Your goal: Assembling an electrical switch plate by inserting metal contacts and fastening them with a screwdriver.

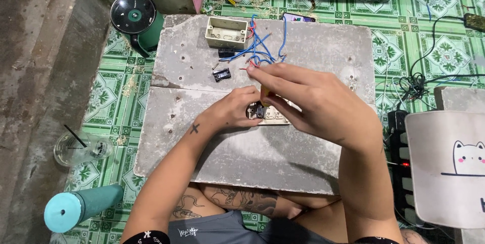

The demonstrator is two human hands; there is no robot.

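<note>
Was fixing wires onto a cream switch plate [270, 115] that lay near the middle of the gray slab tabletop [202, 138]. Looked like the step of turning a small screw on the black switch part set in that plate. Held the plate down at its left end with the left hand [233, 110], fingers curled around the edge. Gripped a thin yellow-handled screwdriver [264, 94] in the right hand [308, 100], fingers pinched tight, tip pointed down at the plate. Could not see the tip itself, hidden under the fingers.

Just behind the hands, saw a bunch of blue and red wires [260, 49] leading up to an open cream wall box [226, 32]. Spotted a small black switch part [222, 75] lying loose beside the wires. Farther out on the green tiled floor [108, 97], noticed a green fan [136, 19], a plastic cup with a straw [81, 149], a teal bottle [81, 207] and a black power strip [401, 165].

Would probably need a steady plate and a slow, straight turn next, with the tip kept in the screw.
</note>
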